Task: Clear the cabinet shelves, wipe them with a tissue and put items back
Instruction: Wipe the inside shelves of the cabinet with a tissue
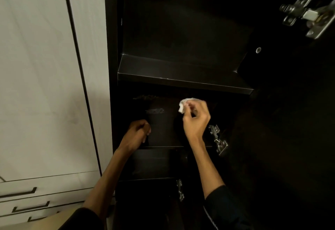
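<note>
Right hand (196, 121) pinching crumpled tissue (183, 105), left hand (138, 133) curled on dark shelf (163, 135), no legible writing

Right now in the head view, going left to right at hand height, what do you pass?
White cabinet door → left hand, curled at the dark shelf's front → white tissue → right hand pinching it → metal hinge.

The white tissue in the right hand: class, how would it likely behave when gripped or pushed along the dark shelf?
The tissue looks crumpled in the right hand, so probably soft and floppy. Its small wad suggests it is very light. Pushed, it would likely bunch up.
</note>
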